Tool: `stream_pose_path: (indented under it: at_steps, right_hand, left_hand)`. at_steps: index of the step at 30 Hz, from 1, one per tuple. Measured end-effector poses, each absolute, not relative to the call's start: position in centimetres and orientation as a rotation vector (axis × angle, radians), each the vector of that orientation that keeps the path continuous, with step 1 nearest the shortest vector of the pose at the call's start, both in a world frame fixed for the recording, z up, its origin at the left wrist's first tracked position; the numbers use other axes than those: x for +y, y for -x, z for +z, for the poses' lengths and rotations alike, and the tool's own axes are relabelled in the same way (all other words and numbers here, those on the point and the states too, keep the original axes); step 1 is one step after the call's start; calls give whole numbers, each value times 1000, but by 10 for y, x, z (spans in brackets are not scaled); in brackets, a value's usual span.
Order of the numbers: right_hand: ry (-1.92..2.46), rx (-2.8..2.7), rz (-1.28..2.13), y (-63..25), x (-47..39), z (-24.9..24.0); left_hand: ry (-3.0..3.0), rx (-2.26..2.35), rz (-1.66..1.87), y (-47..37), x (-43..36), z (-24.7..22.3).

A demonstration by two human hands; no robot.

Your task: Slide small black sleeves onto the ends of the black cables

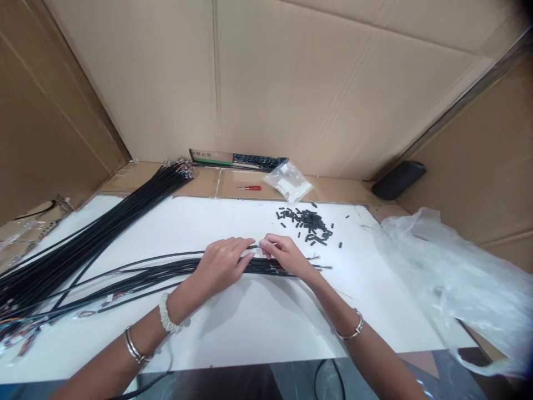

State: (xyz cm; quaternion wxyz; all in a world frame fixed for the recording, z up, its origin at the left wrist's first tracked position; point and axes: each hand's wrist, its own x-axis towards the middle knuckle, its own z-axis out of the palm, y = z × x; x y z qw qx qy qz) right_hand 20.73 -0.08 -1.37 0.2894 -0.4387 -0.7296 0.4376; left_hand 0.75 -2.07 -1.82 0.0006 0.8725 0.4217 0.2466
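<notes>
- Centre of the frame: a black cable (pixel 166 254) ends between two bare hands.
- Left hand (pixel 220 262) holds it near the end, thumb and fingertips slightly apart; right hand (pixel 287 255) seems to pinch the tip.
- Best done, probably, with the cable steadied close to its end and a light, straight pinch.
- Fingertips hide the tip; the large cable bundle (pixel 112 219) blurs at lower left, cut off by the frame edge.

The single view looks from the wearer's head, forward and steeply down, near enough that both bare forearms enter at the bottom edge; it takes in the white-topped bench (pixel 266 328) and tall brown cardboard walls (pixel 283 72).
</notes>
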Motion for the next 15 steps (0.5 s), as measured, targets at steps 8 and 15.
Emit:
stream_pose_path:
  at_steps: [8, 15]
  right_hand:
    - [1096, -1871, 1369, -203, -4, -13]
    - [1075, -1798, 1577, -204, -3, -16]
  left_hand:
    - [-2781, 1248, 857, -6, -17, -27]
    - [-2707, 1260, 857, -6, -17, -20]
